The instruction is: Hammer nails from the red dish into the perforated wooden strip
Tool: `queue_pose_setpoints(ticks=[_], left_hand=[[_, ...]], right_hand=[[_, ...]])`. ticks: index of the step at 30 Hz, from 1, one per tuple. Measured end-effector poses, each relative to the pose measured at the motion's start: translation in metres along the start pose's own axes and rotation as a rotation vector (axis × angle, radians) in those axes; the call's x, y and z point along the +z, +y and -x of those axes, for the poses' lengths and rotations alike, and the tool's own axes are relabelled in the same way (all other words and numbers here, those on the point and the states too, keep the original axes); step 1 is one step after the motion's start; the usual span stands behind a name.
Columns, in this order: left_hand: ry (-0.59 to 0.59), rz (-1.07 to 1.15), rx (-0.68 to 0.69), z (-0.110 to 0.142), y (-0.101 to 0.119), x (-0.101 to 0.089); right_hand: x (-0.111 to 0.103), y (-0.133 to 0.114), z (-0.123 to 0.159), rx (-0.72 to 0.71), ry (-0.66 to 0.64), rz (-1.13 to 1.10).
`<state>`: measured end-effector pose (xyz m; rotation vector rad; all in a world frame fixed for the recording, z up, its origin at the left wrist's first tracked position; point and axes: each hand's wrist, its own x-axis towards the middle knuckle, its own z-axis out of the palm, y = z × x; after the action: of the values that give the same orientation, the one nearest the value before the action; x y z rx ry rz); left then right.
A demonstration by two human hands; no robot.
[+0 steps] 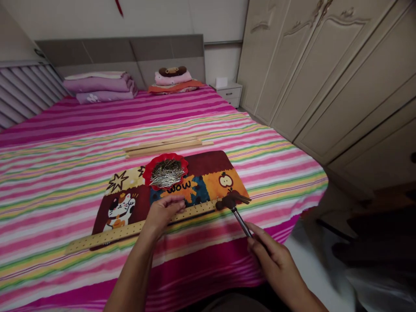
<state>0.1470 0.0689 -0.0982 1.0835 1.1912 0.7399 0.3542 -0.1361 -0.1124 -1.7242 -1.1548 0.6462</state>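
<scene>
A long wooden strip (126,230) dotted with small dark marks lies across a patterned mat (208,162). Several nails stand up from its right part. My right hand (274,255) is wrapped round the handle of a claw hammer (241,221), whose head rests at or just above the strip's right end. My left hand (164,212) is over the middle of the strip, its thumb and fingers pressed together; whatever is between them is too small to make out. Just beyond it, a red scalloped bowl (147,173) full of loose nails sits on the mat.
More wooden strips (165,146) lie on the striped bedspread (58,173) behind the mat. Folded purple bedding (100,86) and a pink stack (173,79) are by the headboard (107,56). A white nightstand (229,93) and a wardrobe (312,65) stand at the right.
</scene>
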Motion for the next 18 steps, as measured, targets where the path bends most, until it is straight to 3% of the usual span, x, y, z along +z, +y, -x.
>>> queue_pose_setpoints(ticks=[8, 18], left_hand=[[0.072, -0.052, 0.045, 0.003, -0.03, 0.006], [0.156, -0.055, 0.049, 0.001, -0.035, 0.012]], right_hand=[[0.005, -0.004, 0.0, 0.022, -0.008, -0.047], [0.005, -0.002, 0.001, 0.04, -0.04, -0.062]])
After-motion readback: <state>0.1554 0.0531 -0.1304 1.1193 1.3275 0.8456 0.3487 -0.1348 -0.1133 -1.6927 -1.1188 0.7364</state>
